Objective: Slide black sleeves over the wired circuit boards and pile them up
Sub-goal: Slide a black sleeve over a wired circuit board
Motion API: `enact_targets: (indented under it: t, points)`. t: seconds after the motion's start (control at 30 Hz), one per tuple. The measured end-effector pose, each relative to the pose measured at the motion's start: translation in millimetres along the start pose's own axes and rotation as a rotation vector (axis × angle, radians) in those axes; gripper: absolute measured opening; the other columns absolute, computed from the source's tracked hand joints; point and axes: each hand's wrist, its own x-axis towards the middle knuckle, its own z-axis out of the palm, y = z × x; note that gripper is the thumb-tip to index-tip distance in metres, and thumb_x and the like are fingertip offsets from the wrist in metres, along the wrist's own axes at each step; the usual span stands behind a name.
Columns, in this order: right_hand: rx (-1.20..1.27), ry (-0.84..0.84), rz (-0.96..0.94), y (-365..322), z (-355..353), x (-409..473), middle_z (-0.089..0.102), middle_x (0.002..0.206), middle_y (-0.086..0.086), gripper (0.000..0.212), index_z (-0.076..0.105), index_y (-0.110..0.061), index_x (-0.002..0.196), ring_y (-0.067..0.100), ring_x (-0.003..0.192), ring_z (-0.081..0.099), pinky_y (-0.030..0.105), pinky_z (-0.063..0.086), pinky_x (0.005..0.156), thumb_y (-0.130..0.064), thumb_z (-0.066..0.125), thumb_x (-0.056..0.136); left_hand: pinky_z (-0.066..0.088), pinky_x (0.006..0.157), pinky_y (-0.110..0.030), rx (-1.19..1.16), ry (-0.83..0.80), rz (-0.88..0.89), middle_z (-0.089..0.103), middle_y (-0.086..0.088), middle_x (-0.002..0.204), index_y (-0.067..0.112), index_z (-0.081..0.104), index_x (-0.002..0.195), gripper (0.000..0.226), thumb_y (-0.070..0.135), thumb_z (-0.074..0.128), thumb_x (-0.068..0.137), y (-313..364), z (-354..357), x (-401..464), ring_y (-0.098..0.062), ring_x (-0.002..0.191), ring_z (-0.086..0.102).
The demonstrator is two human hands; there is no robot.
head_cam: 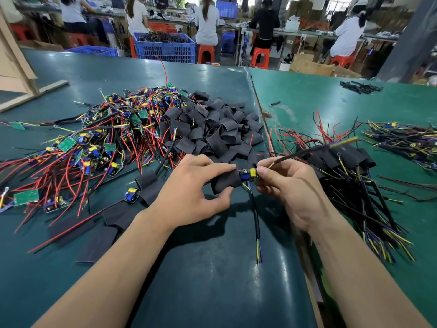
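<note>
Black, matte and soft-walled, the short black tubular sleeve [225, 182] sits pinched in the left hand [191, 188], fingers over its top and thumb beneath, so its open mouth faces right; the right hand [287, 185] grips the far end of the small wired circuit board with blue and yellow parts [248, 175] between fingertips and thumb, holding it level with that mouth — a grasp that, I judge, lets the board be pushed in while the sleeve is braced. The board stands partly inside, its right end still bare; its black-jacketed cable with yellow and blue cores [256, 223] hangs down over the dark green table mat [212, 280], kept clear of the sleeve.

Just beyond the hands lies the heap of loose black sleeves [217, 129], within easy reach of the left hand; left of it sprawls the tangle of bare green boards with red wires [94, 143], the stock yet to be covered. To the right rests the pile of finished sleeved boards [343, 159] — beside the right hand, likely for a short drop.

Farther off stand a blue slatted plastic crate [165, 49], orange plastic stools [260, 58], and seated workers [207, 20] at benches. No brand, label or writing can be read anywhere.
</note>
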Motion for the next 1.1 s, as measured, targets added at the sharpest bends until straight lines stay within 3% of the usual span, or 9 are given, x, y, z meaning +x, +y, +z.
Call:
enact_targets:
  t: [0.23, 0.43, 0.6, 0.73, 0.83, 0.97, 1.1]
  points:
    - [0.063, -0.028, 0.061, -2, 1, -2, 0.068, 0.069, 0.002, 0.005, 0.067, -0.006, 0.084, 0.011, 0.057, 0.061, 0.021, 0.053, 0.055, -0.001, 0.068, 0.082, 0.049, 0.087, -0.038, -0.03, -0.003, -0.018, 0.064, -0.003, 0.088, 0.012, 0.072, 0.114, 0.043, 0.024, 0.074, 0.072, 2, -2, -2, -0.017, 0.086, 0.058]
    - [0.054, -0.059, 0.064, -3, 4, -3, 0.068, 0.068, 0.003, 0.008, 0.067, -0.007, 0.079, 0.012, 0.057, 0.062, 0.021, 0.054, 0.056, -0.008, 0.072, 0.073, 0.05, 0.082, -0.031, -0.062, 0.018, -0.007, 0.062, 0.003, 0.085, 0.012, 0.073, 0.112, 0.041, 0.021, 0.075, 0.072, 5, -1, -1, -0.015, 0.083, 0.059]
    - [-0.031, -0.059, 0.019, -2, 8, -6, 0.069, 0.064, 0.004, 0.007, 0.067, -0.004, 0.078, 0.012, 0.056, 0.063, 0.021, 0.054, 0.056, 0.003, 0.07, 0.08, 0.049, 0.08, -0.023, -0.066, 0.028, 0.013, 0.063, 0.001, 0.084, 0.01, 0.074, 0.11, 0.039, 0.019, 0.076, 0.072, 6, 1, 0, -0.014, 0.081, 0.059]
    - [0.017, -0.049, 0.063, -4, 10, -7, 0.069, 0.065, 0.004, 0.005, 0.072, -0.012, 0.065, 0.011, 0.056, 0.063, 0.019, 0.052, 0.055, -0.013, 0.076, 0.063, 0.044, 0.08, -0.012, -0.079, 0.041, 0.029, 0.059, 0.006, 0.084, 0.007, 0.073, 0.11, 0.039, 0.016, 0.077, 0.072, 7, 1, 2, -0.009, 0.08, 0.057]
    - [-0.005, -0.05, 0.117, -4, 9, -7, 0.066, 0.062, -0.001, 0.009, 0.074, -0.015, 0.061, 0.007, 0.051, 0.056, 0.015, 0.043, 0.05, -0.021, 0.077, 0.057, 0.046, 0.079, -0.013, -0.1, 0.018, 0.037, 0.064, -0.002, 0.085, 0.008, 0.073, 0.11, 0.04, 0.011, 0.08, 0.07, 7, 2, 1, -0.012, 0.078, 0.059]
    - [0.08, -0.049, 0.171, -5, 11, -8, 0.069, 0.066, 0.003, 0.011, 0.073, -0.01, 0.073, 0.008, 0.051, 0.062, 0.014, 0.045, 0.045, -0.017, 0.075, 0.065, 0.049, 0.079, -0.018, -0.123, -0.002, 0.052, 0.065, -0.004, 0.086, 0.007, 0.074, 0.11, 0.04, 0.01, 0.079, 0.07, 9, 2, 2, -0.014, 0.076, 0.062]
    - [-0.018, -0.04, 0.156, -7, 11, -9, 0.072, 0.069, 0.001, 0.003, 0.071, -0.012, 0.082, 0.009, 0.052, 0.065, 0.014, 0.037, 0.039, -0.015, 0.072, 0.079, 0.051, 0.076, -0.022, -0.136, 0.029, 0.045, 0.065, -0.004, 0.086, 0.008, 0.074, 0.109, 0.039, 0.013, 0.076, 0.071, 9, 2, 2, -0.015, 0.076, 0.062]
